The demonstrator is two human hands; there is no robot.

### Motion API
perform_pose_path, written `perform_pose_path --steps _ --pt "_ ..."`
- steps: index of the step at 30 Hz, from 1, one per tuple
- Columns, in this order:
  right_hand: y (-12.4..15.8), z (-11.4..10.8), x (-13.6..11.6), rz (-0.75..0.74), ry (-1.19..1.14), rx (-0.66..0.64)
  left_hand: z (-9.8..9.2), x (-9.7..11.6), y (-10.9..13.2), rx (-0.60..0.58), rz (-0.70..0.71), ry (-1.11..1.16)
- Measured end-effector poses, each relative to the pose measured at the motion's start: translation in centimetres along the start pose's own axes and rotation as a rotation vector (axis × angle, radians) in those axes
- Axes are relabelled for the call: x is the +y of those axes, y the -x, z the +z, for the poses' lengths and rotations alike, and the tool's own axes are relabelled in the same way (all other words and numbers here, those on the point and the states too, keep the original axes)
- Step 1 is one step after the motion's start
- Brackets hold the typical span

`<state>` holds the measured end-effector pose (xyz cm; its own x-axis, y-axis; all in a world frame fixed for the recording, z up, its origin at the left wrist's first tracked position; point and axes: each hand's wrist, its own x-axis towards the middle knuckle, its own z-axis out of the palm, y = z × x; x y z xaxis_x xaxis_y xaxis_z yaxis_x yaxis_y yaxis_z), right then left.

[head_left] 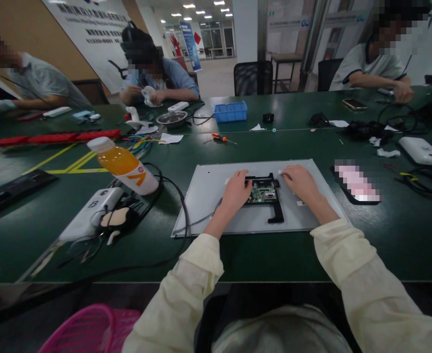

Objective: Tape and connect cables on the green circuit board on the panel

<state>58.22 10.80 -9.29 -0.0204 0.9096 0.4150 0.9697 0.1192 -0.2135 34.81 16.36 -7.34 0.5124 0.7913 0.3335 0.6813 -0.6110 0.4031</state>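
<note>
A grey flat panel (208, 196) lies on the dark green table in front of me. On it sits a small green circuit board (263, 192) inside a black bracket (276, 212). My left hand (235, 191) rests on the left edge of the board, fingers curled against it. My right hand (300, 180) lies just right of the bracket, its fingers bent and touching the bracket's top right corner. Whether either hand pinches anything small is hidden by the fingers.
An orange drink bottle (126, 166) lies at the left by a white device (91, 212) and black cables (172, 196). A blue tray (230, 111), an orange screwdriver (219, 138) and a white device (422, 150) sit farther off. Other people sit across the table. A pink basket (87, 328) is below.
</note>
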Motion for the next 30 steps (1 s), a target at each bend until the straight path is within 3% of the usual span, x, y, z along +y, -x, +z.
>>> perform_pose_path --steps 5,9,13,18,25,30 --pt "-0.6 0.0 -1.1 0.008 -0.040 0.084 0.1 0.0 0.2 0.007 -0.015 0.004" --pt "-1.6 -0.1 -3.2 -0.067 -0.076 0.127 0.3 -0.1 0.1 0.015 -0.006 0.006" --pt "-2.3 -0.1 -4.7 -0.097 -0.020 -0.013 0.3 -0.1 0.1 0.018 -0.005 0.006" --pt "-2.3 0.2 -4.9 -0.034 0.016 -0.155 0.1 0.1 0.2 0.008 -0.008 0.008" --pt "-2.3 0.5 -4.8 0.027 -0.071 -0.175 -0.1 0.3 0.3 -0.001 -0.023 0.001" --pt "-2.3 1.4 -4.5 0.001 -0.166 -0.119 -0.6 0.5 0.4 -0.022 -0.027 -0.003"
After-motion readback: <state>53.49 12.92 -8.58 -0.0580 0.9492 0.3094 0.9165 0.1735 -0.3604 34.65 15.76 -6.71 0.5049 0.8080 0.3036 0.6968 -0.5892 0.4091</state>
